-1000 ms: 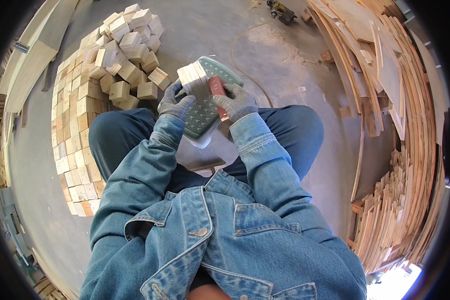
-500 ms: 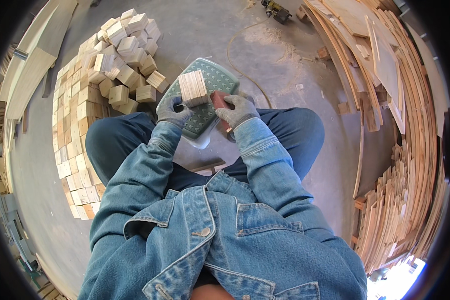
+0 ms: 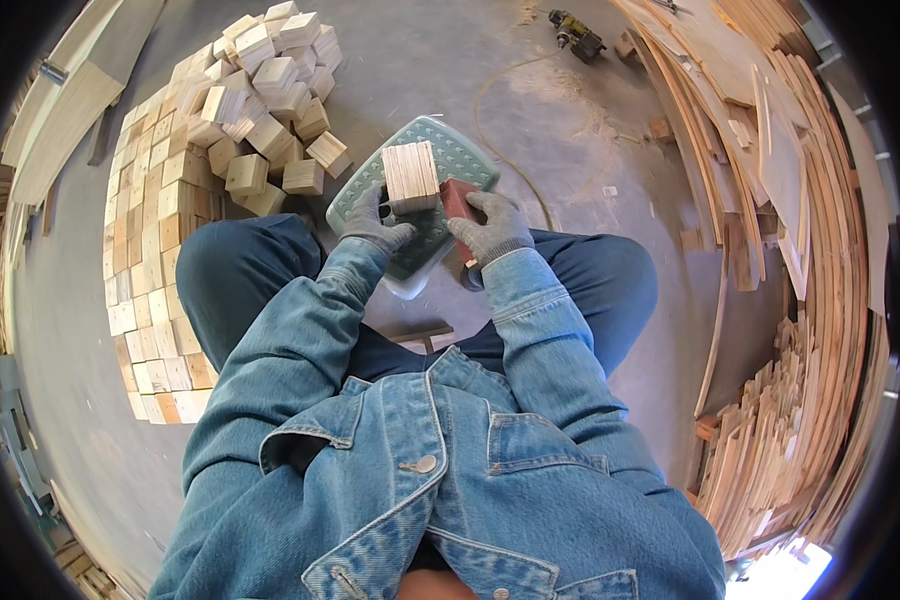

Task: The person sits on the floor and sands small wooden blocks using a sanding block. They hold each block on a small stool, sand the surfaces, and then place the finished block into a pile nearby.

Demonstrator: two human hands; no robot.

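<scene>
See wooden block [image 3: 410, 177] at upper centre of frame, over green stool [image 3: 463, 160]; cannot confirm contact beneath. See gloved left hand [image 3: 378, 224] half open at lower left of block, partly hidden at tips; cannot tell whether gripping. See right hand [image 3: 492, 228] closed around reddish bar [image 3: 456, 200], just right of block, partly covered by grip
</scene>
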